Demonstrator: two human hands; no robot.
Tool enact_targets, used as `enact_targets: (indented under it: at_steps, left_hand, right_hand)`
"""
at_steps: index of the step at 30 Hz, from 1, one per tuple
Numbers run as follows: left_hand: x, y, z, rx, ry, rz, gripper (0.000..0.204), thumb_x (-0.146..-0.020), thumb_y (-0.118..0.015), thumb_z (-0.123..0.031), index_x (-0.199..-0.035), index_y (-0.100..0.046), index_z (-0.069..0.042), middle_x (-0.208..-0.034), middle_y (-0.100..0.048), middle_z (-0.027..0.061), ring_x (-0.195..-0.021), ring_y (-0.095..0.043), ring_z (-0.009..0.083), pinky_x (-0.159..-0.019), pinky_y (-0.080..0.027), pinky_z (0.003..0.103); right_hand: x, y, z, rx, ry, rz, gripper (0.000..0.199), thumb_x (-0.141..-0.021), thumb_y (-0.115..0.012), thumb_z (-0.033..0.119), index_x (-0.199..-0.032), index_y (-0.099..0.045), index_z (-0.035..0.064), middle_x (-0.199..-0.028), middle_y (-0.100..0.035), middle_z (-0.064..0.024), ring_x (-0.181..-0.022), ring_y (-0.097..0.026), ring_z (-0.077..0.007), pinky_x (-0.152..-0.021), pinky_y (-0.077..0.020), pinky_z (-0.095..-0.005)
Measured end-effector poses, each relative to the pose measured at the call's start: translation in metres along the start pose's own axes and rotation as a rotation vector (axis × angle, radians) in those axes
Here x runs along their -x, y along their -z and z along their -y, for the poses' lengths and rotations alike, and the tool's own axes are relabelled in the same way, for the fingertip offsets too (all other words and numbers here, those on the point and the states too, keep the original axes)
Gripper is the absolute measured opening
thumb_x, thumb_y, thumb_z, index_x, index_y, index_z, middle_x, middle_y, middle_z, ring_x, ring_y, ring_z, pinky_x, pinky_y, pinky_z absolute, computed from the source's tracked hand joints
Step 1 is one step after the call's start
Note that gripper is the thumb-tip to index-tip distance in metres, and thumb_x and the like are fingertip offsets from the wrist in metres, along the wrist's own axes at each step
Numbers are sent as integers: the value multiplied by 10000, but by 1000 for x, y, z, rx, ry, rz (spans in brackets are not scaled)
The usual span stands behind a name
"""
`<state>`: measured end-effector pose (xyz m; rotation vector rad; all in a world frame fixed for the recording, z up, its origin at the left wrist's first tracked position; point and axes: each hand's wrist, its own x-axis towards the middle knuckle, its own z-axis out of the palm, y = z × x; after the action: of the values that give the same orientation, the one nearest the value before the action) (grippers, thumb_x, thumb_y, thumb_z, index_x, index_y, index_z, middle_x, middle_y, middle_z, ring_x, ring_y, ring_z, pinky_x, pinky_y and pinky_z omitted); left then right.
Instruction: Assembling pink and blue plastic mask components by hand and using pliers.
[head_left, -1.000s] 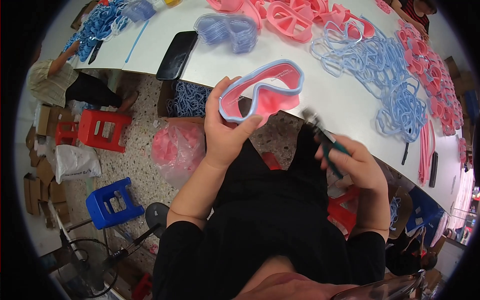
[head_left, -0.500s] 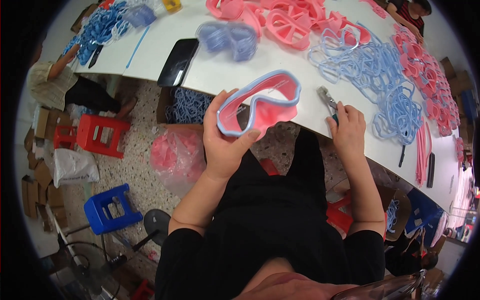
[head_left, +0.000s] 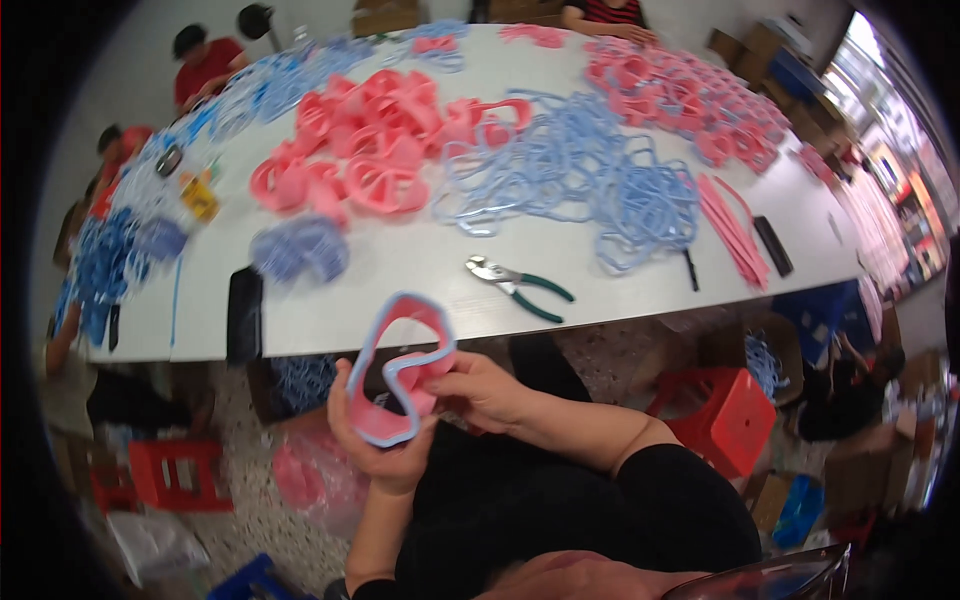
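Both hands hold a pink swim mask skirt (head_left: pixel 411 377) with a light blue frame around its front edge, tilted over the table's near edge. My left hand (head_left: pixel 372 452) is closed around its lower left part, thumb and fingers on either side. My right hand (head_left: pixel 482 388) grips the pink rubber from the right, its fingertips partly hidden behind the skirt. A pair of pliers (head_left: pixel 507 277) with dark green handles lies on the white table (head_left: pixel 400 270) just beyond my right hand, apart from it.
Pink mask skirts (head_left: pixel 370 140) are heaped beyond, beside tangled light blue frames (head_left: pixel 570 170). Stacked see-through lenses (head_left: pixel 300 248) and a black phone (head_left: pixel 244 315) lie to the left. Pink strips (head_left: pixel 733 235) lie right. A red stool (head_left: pixel 718 420) stands below the table. Other people sit around it.
My right hand has let go of the pliers, which now lie on the table, and has taken hold of the mask skirt. The view has shifted, showing more of the table's far side.
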<state>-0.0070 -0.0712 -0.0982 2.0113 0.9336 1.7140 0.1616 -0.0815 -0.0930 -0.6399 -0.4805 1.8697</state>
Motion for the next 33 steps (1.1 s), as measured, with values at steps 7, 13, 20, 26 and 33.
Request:
enact_targets:
  at_steps: [7,13,20,26,33]
  left_hand:
    - [15,-31,15,844,671,-89,935,-878,-793,-402,-1518,-272,36,-1493,-422,178,-1355,-468,284,-1142,-378,428]
    - [-5,-43,12,700,462,182,774,-921,-729,-195,-1516,-285,24,-1480,-446,204,-1367,-478,315,-1160,-359,443]
    - [-7,-47,21,542,602,300,533,-895,-670,42,-1387,-464,34,-1326,-581,175,-1201,-614,249,-1056,-462,371]
    - [-18,-48,16,311,527,348,411,-862,-739,-18,-1245,-594,22,-1189,-662,142,-1075,-672,224,-963,-512,335]
    - [-107,-79,49,-128,62,464,236,-847,-754,-103,-1045,-672,-5,-1006,-692,161,-945,-685,310,-826,-554,385]
  right_hand:
    - [-1,1,17,-80,25,151,262,-941,-709,145,-1178,-653,49,-1041,-675,-35,-894,-613,-109,-770,-501,-282]
    - [13,12,138,647,87,-201,371,-929,-714,299,-1172,-691,19,-1014,-692,-56,-840,-649,-128,-776,-530,-289]
    - [14,142,425,753,698,-564,274,-968,-654,198,-1096,-697,-40,-992,-716,-98,-895,-690,-174,-831,-550,-300]
    - [9,140,492,386,962,-849,347,-1011,-597,185,-1261,-591,-55,-1141,-704,-137,-1055,-680,-225,-871,-549,-317]
    - [14,123,352,879,713,-602,315,-967,-648,202,-1219,-667,14,-1066,-723,-64,-925,-664,-127,-780,-509,-245]
